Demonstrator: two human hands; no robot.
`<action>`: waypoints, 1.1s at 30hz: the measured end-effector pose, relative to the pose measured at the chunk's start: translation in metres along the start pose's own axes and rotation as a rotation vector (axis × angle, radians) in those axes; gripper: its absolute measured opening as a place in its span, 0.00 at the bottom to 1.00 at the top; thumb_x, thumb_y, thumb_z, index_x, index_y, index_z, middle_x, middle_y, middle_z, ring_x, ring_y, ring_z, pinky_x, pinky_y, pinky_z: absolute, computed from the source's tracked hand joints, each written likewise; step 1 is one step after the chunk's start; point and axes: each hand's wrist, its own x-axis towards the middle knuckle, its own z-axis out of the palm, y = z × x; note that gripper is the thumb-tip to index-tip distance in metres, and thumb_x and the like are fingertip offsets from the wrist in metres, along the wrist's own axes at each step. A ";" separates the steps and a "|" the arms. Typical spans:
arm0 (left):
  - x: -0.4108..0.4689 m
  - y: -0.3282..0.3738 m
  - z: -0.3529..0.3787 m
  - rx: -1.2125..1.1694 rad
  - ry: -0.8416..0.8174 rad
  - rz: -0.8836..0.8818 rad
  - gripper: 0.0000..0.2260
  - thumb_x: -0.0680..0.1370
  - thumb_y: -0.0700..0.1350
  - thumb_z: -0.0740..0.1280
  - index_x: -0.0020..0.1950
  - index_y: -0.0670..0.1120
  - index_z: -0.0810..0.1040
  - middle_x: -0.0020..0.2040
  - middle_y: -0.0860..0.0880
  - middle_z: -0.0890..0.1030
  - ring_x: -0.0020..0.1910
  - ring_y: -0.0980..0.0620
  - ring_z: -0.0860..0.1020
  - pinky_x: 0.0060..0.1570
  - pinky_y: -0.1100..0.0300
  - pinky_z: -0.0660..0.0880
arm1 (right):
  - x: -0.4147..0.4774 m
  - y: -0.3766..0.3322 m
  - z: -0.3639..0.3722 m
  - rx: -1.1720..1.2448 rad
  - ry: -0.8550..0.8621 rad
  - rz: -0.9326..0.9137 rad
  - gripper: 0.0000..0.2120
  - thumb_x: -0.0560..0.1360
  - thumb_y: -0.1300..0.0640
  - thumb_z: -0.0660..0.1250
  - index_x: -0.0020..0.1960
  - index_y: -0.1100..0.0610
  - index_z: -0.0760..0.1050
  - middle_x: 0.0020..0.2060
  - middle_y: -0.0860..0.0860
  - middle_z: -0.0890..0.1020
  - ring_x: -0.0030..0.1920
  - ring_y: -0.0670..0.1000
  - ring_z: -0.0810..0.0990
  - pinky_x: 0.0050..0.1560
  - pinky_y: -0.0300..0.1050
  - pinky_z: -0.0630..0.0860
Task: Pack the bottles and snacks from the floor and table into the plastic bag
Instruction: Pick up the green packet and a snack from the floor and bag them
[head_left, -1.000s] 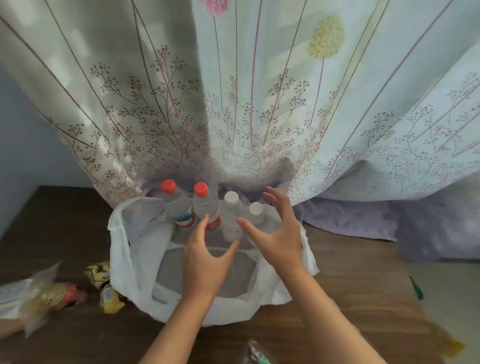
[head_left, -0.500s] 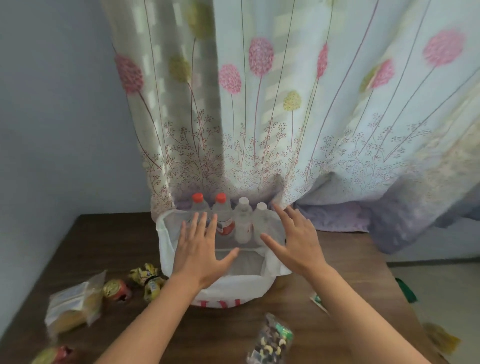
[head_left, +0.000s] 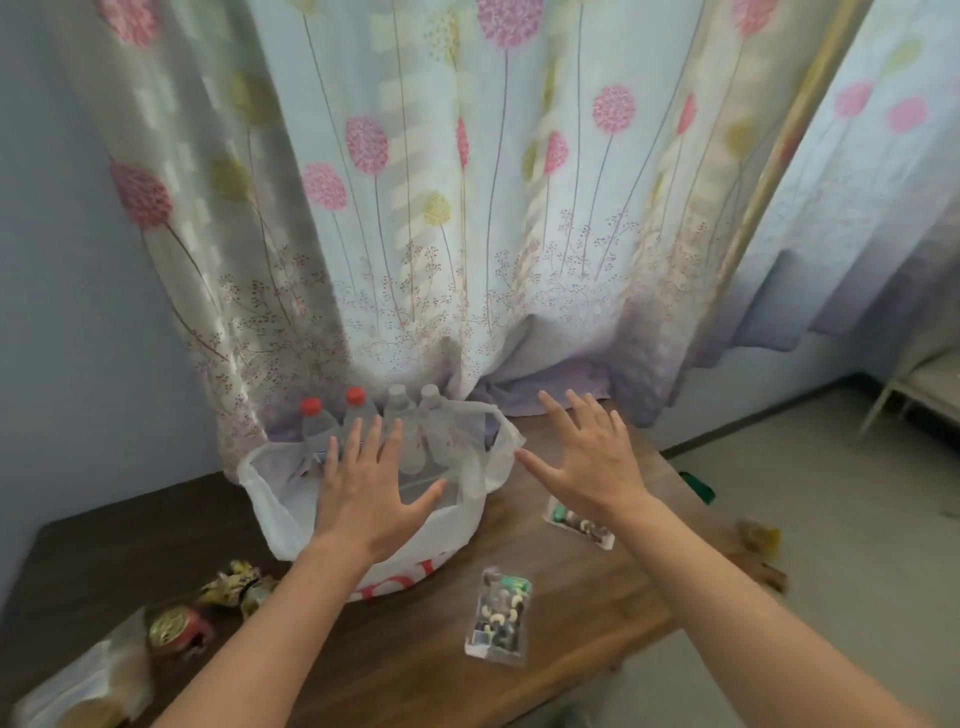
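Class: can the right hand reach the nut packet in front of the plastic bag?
Probably yes: the right hand is open and empty, and nothing covers the nut packet.

My left fingers (head_left: 375, 441) are spread over the mouth of the plastic bag (head_left: 270, 499). The bag stands on the bench (head_left: 597, 597), backed against the curtain (head_left: 415, 260). Just beyond those fingertips, inside the bag along its far wall, I see a row of four bottles (head_left: 400, 421) standing upright. My right fingers (head_left: 558, 415) hover right of the bag, apart from its rim. Behind them, beneath my right wrist, lies one snack packet (head_left: 576, 522). A second packet (head_left: 498, 618) lies nearer me, between my forearms, in front of the bag. Left of my left forearm lie the wrapped snacks (head_left: 234, 584), then a round snack (head_left: 174, 629), then a larger pouch (head_left: 88, 686) at the near-left corner. The floor (head_left: 831, 519) lies to the right of the bench.
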 end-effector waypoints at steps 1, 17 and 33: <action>0.003 0.010 -0.001 -0.006 0.002 0.026 0.48 0.71 0.78 0.41 0.84 0.51 0.43 0.84 0.48 0.44 0.82 0.47 0.39 0.80 0.44 0.38 | -0.006 0.009 -0.007 -0.017 0.010 0.025 0.44 0.71 0.21 0.45 0.82 0.41 0.48 0.82 0.53 0.56 0.83 0.56 0.49 0.80 0.62 0.47; 0.043 0.263 0.000 -0.056 -0.001 0.417 0.50 0.69 0.78 0.41 0.85 0.50 0.46 0.84 0.47 0.47 0.83 0.48 0.40 0.80 0.48 0.37 | -0.124 0.231 -0.105 -0.115 0.122 0.381 0.46 0.70 0.21 0.43 0.83 0.42 0.50 0.82 0.53 0.57 0.82 0.57 0.49 0.80 0.63 0.48; 0.014 0.570 0.022 -0.109 -0.005 0.608 0.45 0.74 0.77 0.45 0.84 0.53 0.44 0.84 0.48 0.47 0.83 0.46 0.42 0.80 0.47 0.39 | -0.250 0.475 -0.211 -0.163 0.163 0.566 0.47 0.69 0.22 0.43 0.83 0.43 0.50 0.82 0.54 0.58 0.82 0.57 0.51 0.80 0.61 0.50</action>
